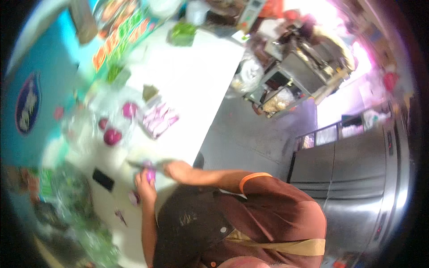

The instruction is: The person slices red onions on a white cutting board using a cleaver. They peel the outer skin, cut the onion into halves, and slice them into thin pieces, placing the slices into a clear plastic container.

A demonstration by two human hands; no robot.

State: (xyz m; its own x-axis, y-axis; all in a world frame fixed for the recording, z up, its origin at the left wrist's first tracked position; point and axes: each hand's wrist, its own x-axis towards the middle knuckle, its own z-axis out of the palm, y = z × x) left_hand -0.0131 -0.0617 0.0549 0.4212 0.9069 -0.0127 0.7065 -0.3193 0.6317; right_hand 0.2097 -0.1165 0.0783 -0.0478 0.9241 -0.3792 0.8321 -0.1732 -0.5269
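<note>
My right hand [177, 171] grips a kitchen knife, its blade [137, 164] reaching left over a peeled red onion piece [150, 175]. On the near side, my left hand [146, 186] holds that piece against the white work surface. Beside my left wrist lies a cut red onion half [134, 198]. Purple trimmings [120, 217] are scattered closer to me. Whole red onions [112, 136] sit in or on a clear plastic bag [83, 124] beyond my hands. A clear container of sliced red onion [160, 120] stands to their right. Blur hides the exact contact of blade and onion.
A dark, flat rectangular object [103, 179] lies left of my hands. Bagged greens [72, 187] line the table's left side. Leafy greens [182, 33] stand at the far end. Right of the table are a metal rack [285, 87] and a stainless steel refrigerator [348, 167].
</note>
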